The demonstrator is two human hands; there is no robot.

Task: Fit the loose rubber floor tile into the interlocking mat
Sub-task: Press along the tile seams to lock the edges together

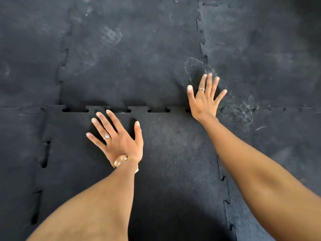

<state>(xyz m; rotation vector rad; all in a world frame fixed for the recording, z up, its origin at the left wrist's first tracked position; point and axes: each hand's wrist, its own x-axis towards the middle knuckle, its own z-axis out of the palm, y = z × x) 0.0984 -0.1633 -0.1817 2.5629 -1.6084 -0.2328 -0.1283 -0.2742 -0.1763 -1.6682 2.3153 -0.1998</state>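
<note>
A dark rubber floor tile [173, 153] lies in front of me, ringed by the black interlocking mat [132, 58]. Its far edge meets the neighbouring tile along a toothed seam [121, 110] where dark gaps still show between several teeth. Gaps also show along its left edge [45, 153]. My left hand [118, 138] lies flat on the tile near the far edge, fingers spread, with a ring and a wristwatch on it. My right hand [205, 98] is flat and spread across the far seam at the tile's right corner, holding nothing.
Mat tiles cover the floor on every side, scuffed with pale dust marks and shoe prints [111, 36]. Another toothed seam [201, 32] runs away from me at the upper right. The tile's right edge [225, 188] looks locked in.
</note>
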